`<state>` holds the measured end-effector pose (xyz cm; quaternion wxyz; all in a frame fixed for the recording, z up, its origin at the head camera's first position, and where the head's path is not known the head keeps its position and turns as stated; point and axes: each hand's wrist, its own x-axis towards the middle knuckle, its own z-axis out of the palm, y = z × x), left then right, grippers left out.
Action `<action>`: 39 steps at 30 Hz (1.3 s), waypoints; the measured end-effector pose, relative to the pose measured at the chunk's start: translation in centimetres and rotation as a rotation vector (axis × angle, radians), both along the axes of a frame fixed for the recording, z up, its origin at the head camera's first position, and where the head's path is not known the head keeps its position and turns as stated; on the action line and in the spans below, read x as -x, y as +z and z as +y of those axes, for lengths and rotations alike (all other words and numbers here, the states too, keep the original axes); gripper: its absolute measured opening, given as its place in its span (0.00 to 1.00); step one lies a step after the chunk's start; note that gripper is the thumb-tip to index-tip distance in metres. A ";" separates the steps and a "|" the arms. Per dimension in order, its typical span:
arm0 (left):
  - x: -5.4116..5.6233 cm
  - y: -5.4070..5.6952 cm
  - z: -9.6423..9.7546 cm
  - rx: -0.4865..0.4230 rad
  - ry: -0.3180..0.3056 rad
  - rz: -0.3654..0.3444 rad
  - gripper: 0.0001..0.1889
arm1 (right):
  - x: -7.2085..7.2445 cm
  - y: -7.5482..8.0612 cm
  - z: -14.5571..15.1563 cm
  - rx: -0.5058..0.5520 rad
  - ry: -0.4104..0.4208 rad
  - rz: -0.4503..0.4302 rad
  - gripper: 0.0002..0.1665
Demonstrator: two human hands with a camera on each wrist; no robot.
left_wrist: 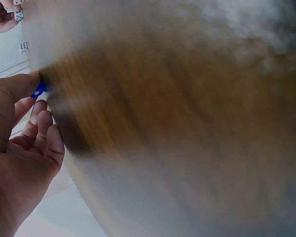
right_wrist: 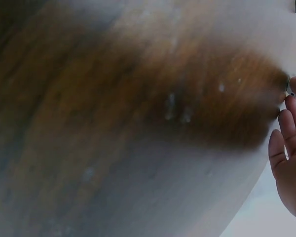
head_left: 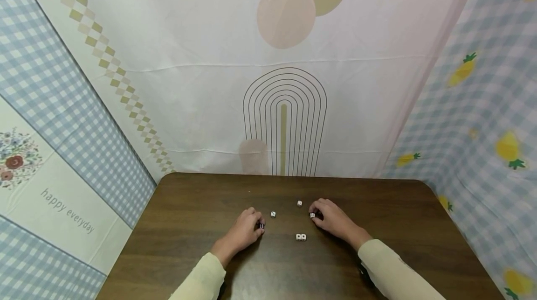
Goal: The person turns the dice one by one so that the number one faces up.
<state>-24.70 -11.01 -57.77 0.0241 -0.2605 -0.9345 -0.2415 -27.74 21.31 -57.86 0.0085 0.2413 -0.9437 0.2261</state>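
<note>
My left hand pinches a blue die between thumb and forefinger, low over the wooden table. The die looks nearly black with pale dots in the head view. My right hand holds a white die at its thumb and fingertips; in the right wrist view the fingers mostly cover it. Between the hands lies another white die, nearest the left fingertips. A further white die sits farther back, near the right hand. Closer to me, a pair of white dice stands side by side.
The brown table's far edge meets a white printed cloth hung behind it. Blue checked cloths hang at the left and the right. Both forearms, in pale sleeves, reach in from the front.
</note>
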 end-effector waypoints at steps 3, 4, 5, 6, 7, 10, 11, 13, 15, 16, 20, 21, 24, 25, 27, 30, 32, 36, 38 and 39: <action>0.0 0.0 0.0 -0.004 -0.002 0.006 0.08 | 0.0 0.0 0.0 0.000 0.006 0.008 0.07; 0.0 0.0 0.0 -0.005 -0.002 0.007 0.08 | 0.0 0.0 -0.1 -0.001 0.007 0.010 0.07; 0.0 0.0 0.0 -0.005 -0.002 0.009 0.08 | 0.0 0.0 -0.1 -0.002 0.008 0.013 0.07; 0.0 0.0 0.0 -0.006 -0.002 0.009 0.08 | 0.0 0.0 0.0 -0.003 0.007 0.015 0.07; 0.0 0.0 0.0 -0.007 -0.001 0.007 0.08 | 0.0 0.0 0.0 -0.002 0.006 0.015 0.06; -0.1 0.0 0.0 -0.008 0.000 0.003 0.08 | 0.0 0.0 0.0 0.001 0.004 0.018 0.06; -0.1 0.0 0.0 -0.010 0.000 0.002 0.08 | 0.0 0.0 0.1 0.002 0.009 0.024 0.07; -0.1 -0.1 0.0 -0.014 0.003 0.003 0.08 | 0.0 0.0 0.1 0.005 0.013 0.028 0.07; -0.1 -0.1 0.0 -0.017 0.003 0.009 0.08 | 0.0 0.0 0.2 0.001 0.018 0.033 0.07; -0.1 -0.1 0.0 -0.017 0.003 0.012 0.08 | 0.0 0.0 0.2 -0.001 0.018 0.034 0.07; -0.1 -0.1 0.0 -0.016 0.007 0.016 0.08 | 0.1 -0.1 0.4 -0.022 0.011 0.030 0.08; -0.1 -0.1 0.0 -0.016 0.006 0.017 0.09 | 0.1 -0.1 0.5 -0.027 0.010 0.034 0.08; -0.1 -0.1 0.0 -0.018 0.005 0.017 0.09 | 0.1 0.0 0.5 -0.041 0.012 0.041 0.08; -0.2 0.0 0.0 -0.018 0.003 0.019 0.09 | 0.1 0.0 0.5 -0.043 0.012 0.039 0.08; -0.2 0.0 0.0 -0.018 0.002 0.014 0.09 | 0.0 0.1 0.5 -0.050 0.012 0.025 0.08; -0.2 0.1 0.0 -0.016 -0.002 0.009 0.09 | -0.1 0.3 0.4 -0.056 0.013 -0.002 0.09; -0.2 0.2 0.0 -0.015 -0.002 0.004 0.09 | -0.2 0.3 0.3 -0.054 0.017 -0.003 0.09; -0.2 0.2 0.0 -0.017 -0.002 0.002 0.08 | -0.3 0.2 0.5 -0.049 0.028 0.012 0.11; -0.2 0.2 0.0 -0.019 0.000 0.002 0.08 | -0.3 0.2 0.7 -0.046 0.036 0.008 0.12; -0.1 0.2 0.0 -0.018 0.000 -0.005 0.08 | -0.3 0.2 0.7 -0.044 0.041 0.003 0.13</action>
